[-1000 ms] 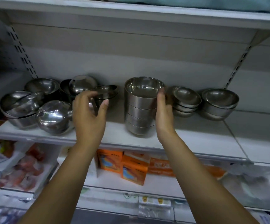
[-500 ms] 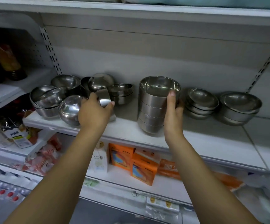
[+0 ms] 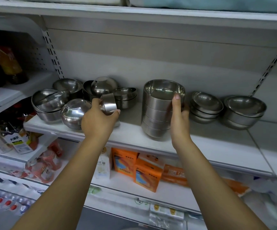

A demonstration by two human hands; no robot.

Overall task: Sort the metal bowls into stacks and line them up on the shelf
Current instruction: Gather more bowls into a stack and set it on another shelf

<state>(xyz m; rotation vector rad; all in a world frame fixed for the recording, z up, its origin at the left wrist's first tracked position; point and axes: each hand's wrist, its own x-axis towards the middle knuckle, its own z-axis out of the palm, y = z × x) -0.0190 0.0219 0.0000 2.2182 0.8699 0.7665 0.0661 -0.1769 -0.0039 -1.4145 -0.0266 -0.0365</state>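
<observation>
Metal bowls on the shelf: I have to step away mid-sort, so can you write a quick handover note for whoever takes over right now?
Left hand: grips a small straight-sided bowl, tilted, lifted off the shelf.
Right hand: pressed against the right side of the tall stack, thumb on its top rim.
Done: tall stack stands mid-shelf; two shorter stacks of rounded bowls are lined up to its right.
Left: the jumble on the left, with some bowls upturned or tipped, still needs sorting. The held bowl looks to match the tall stack, so it probably goes there.
</observation>
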